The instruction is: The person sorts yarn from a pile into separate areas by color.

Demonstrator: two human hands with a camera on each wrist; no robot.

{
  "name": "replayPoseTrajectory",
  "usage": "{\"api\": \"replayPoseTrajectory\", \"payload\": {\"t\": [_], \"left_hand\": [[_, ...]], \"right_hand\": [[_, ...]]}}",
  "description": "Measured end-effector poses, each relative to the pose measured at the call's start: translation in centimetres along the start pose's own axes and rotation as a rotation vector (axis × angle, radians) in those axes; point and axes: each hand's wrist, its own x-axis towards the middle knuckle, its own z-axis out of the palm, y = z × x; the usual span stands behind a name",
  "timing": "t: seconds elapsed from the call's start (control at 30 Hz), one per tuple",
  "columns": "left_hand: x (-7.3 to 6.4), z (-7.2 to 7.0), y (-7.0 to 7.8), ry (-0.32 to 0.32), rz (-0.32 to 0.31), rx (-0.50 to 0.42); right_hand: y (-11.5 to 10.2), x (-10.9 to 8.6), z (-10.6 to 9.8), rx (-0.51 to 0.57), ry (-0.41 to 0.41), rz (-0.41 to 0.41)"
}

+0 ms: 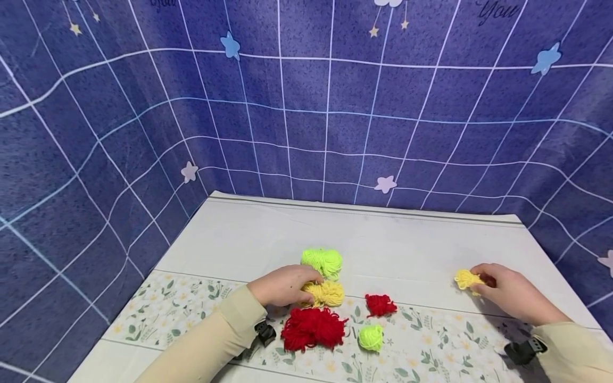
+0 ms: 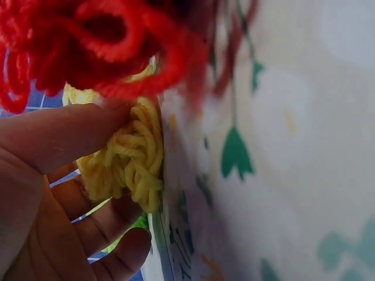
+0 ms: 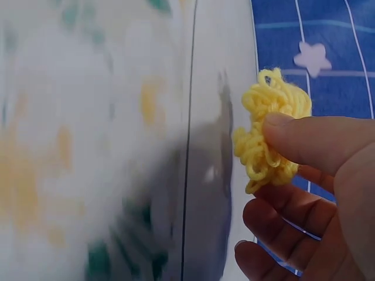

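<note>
My left hand (image 1: 289,285) grips one end of a larger yellow yarn bundle (image 1: 328,293) at the middle of the table. In the left wrist view its thumb (image 2: 70,132) lies against the yellow loops, with the other fingers behind them. Just beyond sits a neon green yarn bundle (image 1: 322,261), and nearer to me a big red yarn bundle (image 1: 313,330). Off to the right, my right hand (image 1: 510,292) pinches a small yellow yarn bundle (image 3: 272,132) between thumb and fingers, over the white part of the cloth.
Between the hands lie a small red yarn bundle (image 1: 380,305) and a small neon green yarn ball (image 1: 371,338). A white cloth with a floral band (image 1: 431,340) covers the table. Blue curtains (image 1: 306,122) with a grid and stars stand behind and at both sides.
</note>
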Motion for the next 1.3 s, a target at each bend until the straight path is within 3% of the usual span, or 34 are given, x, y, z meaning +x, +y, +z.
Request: {"api": "replayPoseTrajectory", "payload": {"t": [0.43, 0.83, 1.1, 1.3], "left_hand": [[-0.1, 0.1, 0.1, 0.0, -0.002, 0.001], [0.1, -0.3, 0.1, -0.014, -0.014, 0.022], [0.7, -2.1, 1.2, -0.007, 0.0, 0.069], [2.3, -3.7, 2.8, 0.042, 0.023, 0.072]], "right_hand": [[2.5, -0.5, -0.6, -0.034, -0.017, -0.019], [2.4, -0.2, -0.4, -0.067, -0.05, 0.024], [2.5, -0.3, -0.5, -0.051, -0.085, 0.063], [2.4, -0.5, -0.3, -0.052, -0.068, 0.056]]}}
